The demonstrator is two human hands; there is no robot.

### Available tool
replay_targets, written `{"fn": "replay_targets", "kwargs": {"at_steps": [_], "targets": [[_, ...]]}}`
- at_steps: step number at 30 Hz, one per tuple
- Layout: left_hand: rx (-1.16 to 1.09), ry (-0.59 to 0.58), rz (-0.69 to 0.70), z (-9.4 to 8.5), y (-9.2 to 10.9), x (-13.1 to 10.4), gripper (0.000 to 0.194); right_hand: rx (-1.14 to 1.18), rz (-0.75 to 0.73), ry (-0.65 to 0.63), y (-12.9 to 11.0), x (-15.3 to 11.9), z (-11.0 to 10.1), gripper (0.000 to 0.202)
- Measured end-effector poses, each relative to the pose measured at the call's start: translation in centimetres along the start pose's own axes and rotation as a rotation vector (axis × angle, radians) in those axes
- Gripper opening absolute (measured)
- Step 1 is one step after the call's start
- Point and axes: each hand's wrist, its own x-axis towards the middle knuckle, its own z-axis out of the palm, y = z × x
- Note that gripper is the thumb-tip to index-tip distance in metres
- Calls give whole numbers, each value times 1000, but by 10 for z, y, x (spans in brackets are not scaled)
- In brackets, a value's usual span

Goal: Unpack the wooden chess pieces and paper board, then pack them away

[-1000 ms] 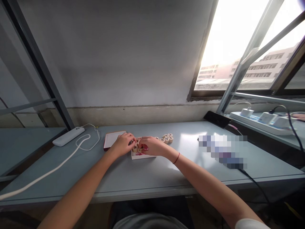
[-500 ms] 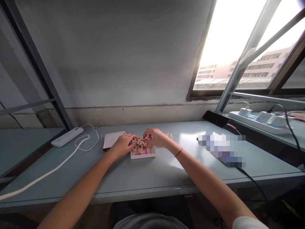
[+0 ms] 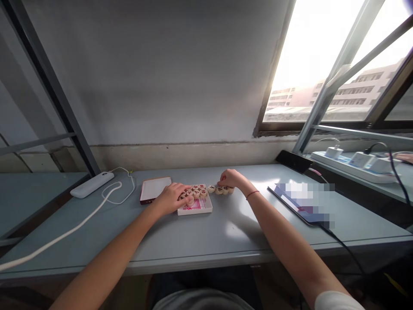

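Note:
A shallow white box [image 3: 194,211] with pink printing inside holds rows of round wooden pieces [image 3: 195,192] marked with red and black characters. My left hand [image 3: 173,198] lies over the box's left side, its fingers curved round a piece [image 3: 190,200] near the row's front. To the right of the box, several more pieces [image 3: 220,190] stand on the table. My right hand [image 3: 232,178] is above them with its fingers bent down; whether it pinches one is hidden.
Left of the box lies an open lid [image 3: 156,189]. A white power bank [image 3: 92,185] with a cable is farther left. On the right are a tablet [image 3: 292,202], a black phone [image 3: 293,161] and a power strip [image 3: 348,167]. Part of another person's hand shows at the far right.
My right hand has moved right, from over the box to the loose pieces beside it. More pieces in the box now show. My left hand has stayed at the box's left side.

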Motion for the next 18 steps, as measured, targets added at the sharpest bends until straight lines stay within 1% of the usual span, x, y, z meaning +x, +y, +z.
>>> {"fn": "replay_targets", "kwargs": {"at_steps": [6,8,11,15,18], "targets": [[16,-5,6,1,-1,1,36,-41,-7,-21,4,9,3,26],[15,-7,11,1,-2,1,35,-56,-19,0,3,11,5,28],[9,-13,15,2,-2,1,35,-68,-64,42,0,12,7,29],[-4,-15,24,4,-3,1,34,-21,-151,26,-3,11,6,31],[-8,-16,22,5,-3,1,34,-25,-118,41,-3,10,3,37]]}}
